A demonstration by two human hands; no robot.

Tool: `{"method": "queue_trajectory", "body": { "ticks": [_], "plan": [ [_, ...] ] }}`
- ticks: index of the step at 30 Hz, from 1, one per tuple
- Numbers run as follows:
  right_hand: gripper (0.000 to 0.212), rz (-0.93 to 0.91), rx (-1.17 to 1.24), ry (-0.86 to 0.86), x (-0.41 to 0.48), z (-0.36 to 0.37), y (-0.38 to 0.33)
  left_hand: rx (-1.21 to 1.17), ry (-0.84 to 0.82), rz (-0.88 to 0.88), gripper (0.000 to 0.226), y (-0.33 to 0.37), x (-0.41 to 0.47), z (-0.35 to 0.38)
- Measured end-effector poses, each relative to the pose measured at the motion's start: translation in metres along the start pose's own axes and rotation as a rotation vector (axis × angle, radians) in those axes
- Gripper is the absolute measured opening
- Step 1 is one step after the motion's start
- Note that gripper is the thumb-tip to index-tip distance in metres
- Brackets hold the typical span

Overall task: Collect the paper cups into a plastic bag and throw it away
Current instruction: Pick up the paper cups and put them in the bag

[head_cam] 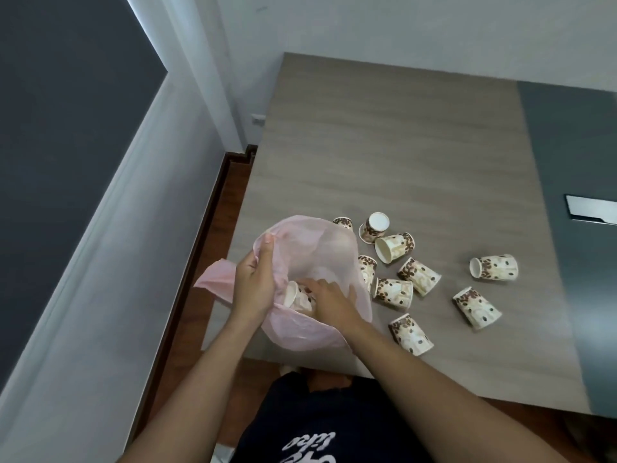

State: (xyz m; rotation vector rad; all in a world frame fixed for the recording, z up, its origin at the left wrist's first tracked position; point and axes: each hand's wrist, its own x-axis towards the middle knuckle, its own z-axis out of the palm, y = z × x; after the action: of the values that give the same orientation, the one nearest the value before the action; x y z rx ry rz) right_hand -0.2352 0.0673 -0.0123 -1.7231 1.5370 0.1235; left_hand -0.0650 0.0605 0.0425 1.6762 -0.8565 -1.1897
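Your left hand (253, 282) pinches the pink plastic bag (320, 248) rim at the table's (384, 145) near-left corner | right hand (329, 295) inside, fingers curled on a paper cup (295, 297) | loose cups (394, 290) beside the bag: light, crushable, take by the sides | film limp, slippery | bag bottom hidden.

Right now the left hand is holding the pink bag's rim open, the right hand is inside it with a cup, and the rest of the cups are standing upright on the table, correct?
Not quite. The head view shows the cups on the table tipped over, like the far right cup; at most one rests upside down. The left hand does hold the pink bag open, with the right hand inside at a cup.
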Motion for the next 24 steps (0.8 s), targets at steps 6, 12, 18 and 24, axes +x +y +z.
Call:
{"method": "queue_trajectory", "body": {
  "ticks": [6,12,18,24],
  "plan": [
    [0.030,-0.151,0.174,0.334,-0.012,-0.033,0.021,0.051,0.035,-0.021,0.078,-0.002,-0.006,-0.004],
    [0.022,0.141,0.456,0.667,-0.007,-0.067,0.061,0.113,0.157,-0.016,0.081,-0.019,-0.005,-0.016],
    [0.037,0.150,-0.048,0.107,0.000,-0.044,0.094,0.132,0.148,-0.020,0.066,-0.026,-0.004,-0.026],
    [0.068,0.152,-0.280,0.141,0.007,-0.038,0.097,0.156,0.059,-0.042,0.069,-0.030,-0.011,-0.034]
  ]
}}
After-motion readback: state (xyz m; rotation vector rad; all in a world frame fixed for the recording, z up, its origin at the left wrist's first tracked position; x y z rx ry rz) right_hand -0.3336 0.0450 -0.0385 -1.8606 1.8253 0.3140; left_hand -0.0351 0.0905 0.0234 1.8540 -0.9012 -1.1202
